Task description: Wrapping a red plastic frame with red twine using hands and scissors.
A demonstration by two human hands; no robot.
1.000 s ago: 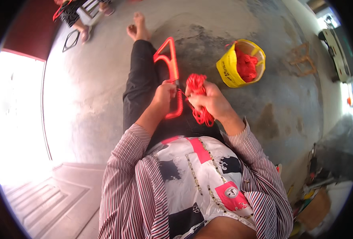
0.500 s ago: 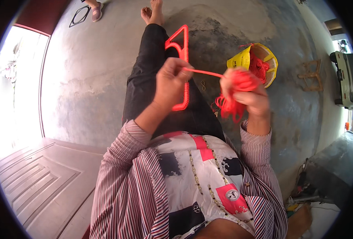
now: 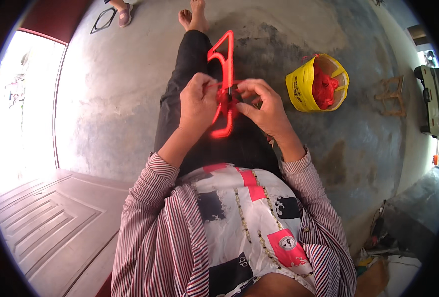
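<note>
- red frame (image 3: 229,69) lies lengthwise along the inner edge of the outstretched trouser leg (image 3: 192,54); the leg likely serves as a bench, sparing the hands its weight.
- left hand (image 3: 197,101) and right hand (image 3: 264,106) apart, flanking the frame, probably for access from both sides.
- red cord (image 3: 223,94) between them; blur, cannot tell whether either pinches it.
- yellow bag (image 3: 300,89) of red cord beyond the right hand, presumably for easy reach.
</note>
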